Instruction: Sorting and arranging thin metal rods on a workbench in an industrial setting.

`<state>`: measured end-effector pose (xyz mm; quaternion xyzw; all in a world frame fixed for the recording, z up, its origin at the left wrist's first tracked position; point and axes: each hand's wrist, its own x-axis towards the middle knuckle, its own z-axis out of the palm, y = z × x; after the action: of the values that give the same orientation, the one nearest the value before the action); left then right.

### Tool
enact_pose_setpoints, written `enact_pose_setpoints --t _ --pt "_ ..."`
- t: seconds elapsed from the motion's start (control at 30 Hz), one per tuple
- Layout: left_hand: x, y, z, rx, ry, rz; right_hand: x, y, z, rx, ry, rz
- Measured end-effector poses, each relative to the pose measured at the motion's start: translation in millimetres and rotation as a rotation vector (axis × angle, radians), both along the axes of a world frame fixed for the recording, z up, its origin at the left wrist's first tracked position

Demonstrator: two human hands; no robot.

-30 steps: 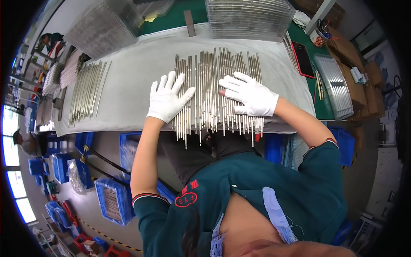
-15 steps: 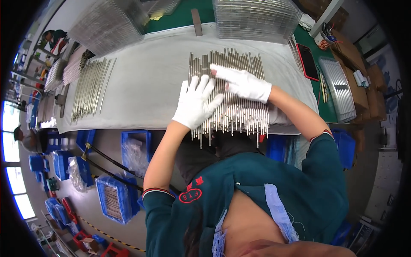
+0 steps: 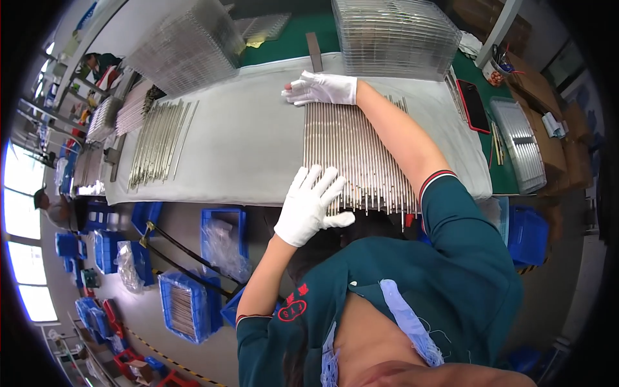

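Note:
A wide row of thin metal rods (image 3: 348,142) lies side by side on the white cloth (image 3: 245,129), with its near ends uneven and jutting past the table's front edge. My left hand (image 3: 309,205), in a white glove, is at the near left ends of the rods, palm down with fingers spread. Across the far ends of the same rods lies my right hand (image 3: 322,88), also gloved, its fingers stretched out to the left. Some fingertips of the right glove are bare. The right hand hides the far left rod ends.
A smaller group of rods (image 3: 161,138) lies at the cloth's left. Stacked clear plastic trays (image 3: 396,39) stand at the back, beside a flat metal bar (image 3: 314,51). A red-edged phone (image 3: 474,106) and another clear tray (image 3: 518,145) are at right. Blue crates (image 3: 187,306) stand on the floor.
My right hand has moved away from me, from the middle of the rods to their far ends. My left hand has come back toward the near ends. The view has shifted slightly.

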<state>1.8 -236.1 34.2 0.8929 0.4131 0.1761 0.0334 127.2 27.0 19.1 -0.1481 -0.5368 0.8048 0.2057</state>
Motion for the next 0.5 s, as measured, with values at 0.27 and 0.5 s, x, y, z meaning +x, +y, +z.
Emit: enact_pose_setpoints --t 0.27,0.5 --pt "23 -4 9 -0.009 -0.037 -0.119 57 13 2 0.012 -0.162 -0.400" --pt "54 13 -3 0.061 -0.021 -0.111 62 -7 5 -0.048 -0.082 -0.168"
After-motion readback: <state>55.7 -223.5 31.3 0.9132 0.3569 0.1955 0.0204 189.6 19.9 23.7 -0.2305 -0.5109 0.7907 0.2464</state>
